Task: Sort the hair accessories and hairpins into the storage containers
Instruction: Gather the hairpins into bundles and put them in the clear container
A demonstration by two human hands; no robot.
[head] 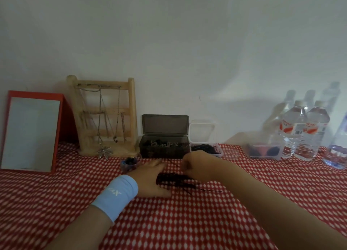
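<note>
At the left edge of the frame a red-framed mirror (pixel 30 131) is leaning against the wall, with a wooden jewellery stand (pixel 107 116) hanging necklaces just right of it. Below centre, the left hand (pixel 150 176), wearing a light blue wristband (pixel 117 195) whose white lettering is too blurred to read, is lying flat and open on the table (pixel 56 193), steadying a pile of black hairpins (pixel 180 180). The right hand (pixel 195 167) is curling nearly closed over the pile, seemingly pinching a pin, though I cannot tell for sure. Behind them a grey box (pixel 163 145) of hair ties and a clear hairpin box (pixel 206 148) are standing open. Further right a clear tub (pixel 265 149) and water bottles (pixel 304 129) are standing; their red labels are unreadable. The pins look tangled, so lifting one could be dragging others out and scattering them across the patterned cloth.
</note>
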